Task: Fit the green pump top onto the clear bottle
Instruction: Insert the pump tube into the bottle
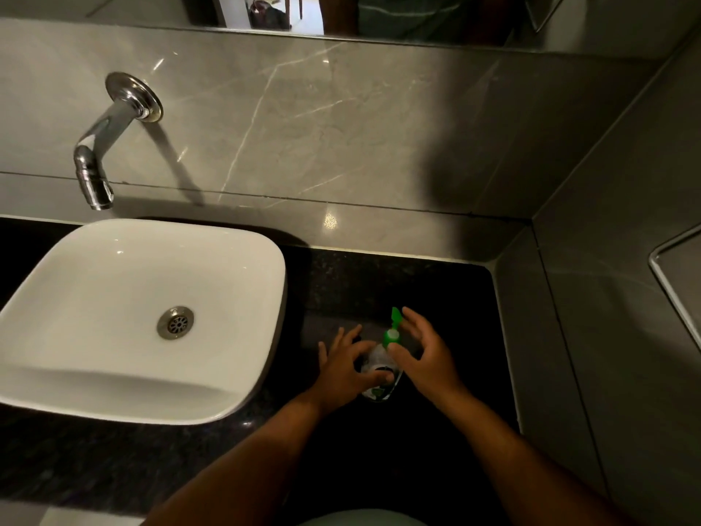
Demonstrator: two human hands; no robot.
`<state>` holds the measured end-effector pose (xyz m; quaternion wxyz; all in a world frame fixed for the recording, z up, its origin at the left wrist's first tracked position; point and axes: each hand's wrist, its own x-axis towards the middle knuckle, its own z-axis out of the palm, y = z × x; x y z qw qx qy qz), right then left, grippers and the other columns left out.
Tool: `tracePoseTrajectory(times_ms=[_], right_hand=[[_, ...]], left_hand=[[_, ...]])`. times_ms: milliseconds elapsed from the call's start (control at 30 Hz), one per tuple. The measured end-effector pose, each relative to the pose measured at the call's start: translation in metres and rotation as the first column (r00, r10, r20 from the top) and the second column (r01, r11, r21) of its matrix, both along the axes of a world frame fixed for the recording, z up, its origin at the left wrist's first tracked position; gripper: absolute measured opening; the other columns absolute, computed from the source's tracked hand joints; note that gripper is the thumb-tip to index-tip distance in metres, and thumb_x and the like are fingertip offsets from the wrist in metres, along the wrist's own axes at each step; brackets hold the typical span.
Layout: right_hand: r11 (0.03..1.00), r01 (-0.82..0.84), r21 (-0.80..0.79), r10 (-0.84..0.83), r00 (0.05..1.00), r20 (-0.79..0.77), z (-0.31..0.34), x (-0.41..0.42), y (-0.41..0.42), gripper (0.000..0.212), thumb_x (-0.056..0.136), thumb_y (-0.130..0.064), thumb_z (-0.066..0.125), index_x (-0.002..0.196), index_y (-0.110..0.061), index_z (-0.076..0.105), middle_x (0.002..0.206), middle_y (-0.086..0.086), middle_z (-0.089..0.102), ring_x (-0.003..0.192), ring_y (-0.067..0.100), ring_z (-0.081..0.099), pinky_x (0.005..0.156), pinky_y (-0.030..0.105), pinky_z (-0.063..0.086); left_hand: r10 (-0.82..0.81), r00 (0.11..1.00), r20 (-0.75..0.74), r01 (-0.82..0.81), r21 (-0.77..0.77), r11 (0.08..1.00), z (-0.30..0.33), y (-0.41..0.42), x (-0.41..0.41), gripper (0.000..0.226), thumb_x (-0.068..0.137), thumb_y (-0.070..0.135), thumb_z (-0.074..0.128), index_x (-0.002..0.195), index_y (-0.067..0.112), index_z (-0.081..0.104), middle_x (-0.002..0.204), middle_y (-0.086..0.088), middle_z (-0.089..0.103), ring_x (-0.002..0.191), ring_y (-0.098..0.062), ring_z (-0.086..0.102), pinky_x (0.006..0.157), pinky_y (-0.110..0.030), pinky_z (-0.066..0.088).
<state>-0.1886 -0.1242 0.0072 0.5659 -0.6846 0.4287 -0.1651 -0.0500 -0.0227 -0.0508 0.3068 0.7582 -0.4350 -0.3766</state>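
Note:
A clear bottle (376, 361) stands on the black counter (436, 298) to the right of the sink. The green pump top (392, 332) sits on the bottle's neck, its spout pointing away from me. My left hand (347, 368) wraps the bottle's body from the left, thumb across its front. My right hand (423, 353) curls beside the pump collar, thumb touching it and fingers spread apart just right of the spout. The bottle's lower part is partly hidden by my left thumb.
A white square basin (57, 354) with a metal drain fills the left of the counter. A chrome wall tap (100, 146) hangs over it. Grey tiled walls close the back and the right side. A mirror edge runs along the top.

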Motion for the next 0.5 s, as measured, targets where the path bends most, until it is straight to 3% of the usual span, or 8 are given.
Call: tracePoseTrajectory(times_ms=[67, 133, 200, 300, 367, 433, 500], right_hand=[[0.998, 0.032, 0.052, -0.036, 0.996, 0.086, 0.0, 0.002, 0.0, 0.067, 0.083, -0.004, 0.07, 0.141, -0.015, 0.039, 0.131, 0.014, 0.06, 0.121, 0.021, 0.058, 0.1, 0.038, 0.05], [0.996, 0.084, -0.033, -0.082, 0.995, 0.058, -0.001, 0.004, 0.0, 0.072, 0.073, -0.011, 0.081, 0.133, -0.019, 0.044, 0.11, 0.001, 0.065, 0.103, 0.011, 0.064, 0.087, 0.022, 0.053], [0.983, 0.152, -0.106, -0.151, 0.988, 0.011, -0.002, 0.008, 0.002, 0.078, 0.061, -0.021, 0.09, 0.125, -0.023, 0.045, 0.099, -0.013, 0.053, 0.088, -0.001, 0.057, 0.073, 0.01, 0.047], [0.991, 0.13, -0.012, -0.129, 0.99, 0.058, -0.008, 0.012, 0.01, 0.087, 0.066, -0.021, 0.086, 0.137, -0.025, 0.036, 0.112, -0.023, 0.045, 0.097, -0.018, 0.051, 0.074, -0.001, 0.042], [0.996, 0.077, 0.051, -0.082, 0.991, 0.108, -0.014, 0.01, 0.011, 0.089, 0.077, -0.011, 0.078, 0.147, -0.023, 0.024, 0.126, -0.017, 0.047, 0.102, -0.025, 0.049, 0.08, -0.001, 0.042], [0.993, 0.096, 0.067, -0.104, 0.985, 0.139, -0.017, 0.007, 0.01, 0.086, 0.079, -0.002, 0.073, 0.147, -0.021, 0.025, 0.126, -0.002, 0.059, 0.1, -0.015, 0.059, 0.086, 0.008, 0.046], [0.985, 0.17, -0.015, -0.167, 0.979, 0.118, -0.018, 0.007, 0.009, 0.085, 0.071, -0.009, 0.082, 0.14, -0.022, 0.034, 0.098, -0.001, 0.065, 0.083, -0.005, 0.062, 0.078, 0.009, 0.047]], left_hand=[[0.004, 1.0, -0.006, -0.004, -0.006, 1.0, 0.0, 0.001, 0.0, 0.052, 0.057, 0.083, 0.061, 0.104, 0.067, 0.047, 0.157, 0.011, 0.019, 0.144, -0.013, -0.002, 0.106, -0.054, -0.02], [-0.001, 1.0, 0.014, 0.001, -0.01, 1.0, -0.003, 0.002, -0.001, 0.058, 0.056, 0.085, 0.06, 0.109, 0.065, 0.047, 0.157, 0.012, 0.02, 0.144, -0.013, -0.001, 0.106, -0.053, -0.02], [-0.005, 0.999, 0.033, 0.006, -0.01, 1.0, -0.005, 0.002, -0.005, 0.064, 0.055, 0.086, 0.059, 0.114, 0.065, 0.044, 0.156, 0.013, 0.021, 0.144, -0.013, -0.001, 0.107, -0.054, -0.02], [0.025, 1.0, 0.01, -0.025, -0.017, 1.0, -0.007, 0.002, -0.009, 0.057, 0.054, 0.089, 0.057, 0.106, 0.072, 0.04, 0.155, 0.014, 0.023, 0.144, -0.012, 0.001, 0.108, -0.053, -0.019], [0.043, 0.999, 0.002, -0.043, -0.008, 0.999, -0.008, 0.003, -0.007, 0.05, 0.055, 0.089, 0.055, 0.101, 0.077, 0.04, 0.153, 0.017, 0.024, 0.143, -0.009, 0.002, 0.107, -0.053, -0.02], [0.067, 0.998, 0.011, -0.067, -0.006, 0.998, -0.009, 0.005, -0.005, 0.047, 0.058, 0.087, 0.058, 0.101, 0.079, 0.039, 0.152, 0.018, 0.026, 0.142, -0.007, 0.003, 0.106, -0.053, -0.02], [0.062, 0.998, 0.016, -0.062, 0.0, 0.998, -0.007, 0.006, -0.006, 0.047, 0.06, 0.084, 0.06, 0.101, 0.079, 0.038, 0.153, 0.017, 0.026, 0.142, -0.007, 0.003, 0.106, -0.052, -0.02]])
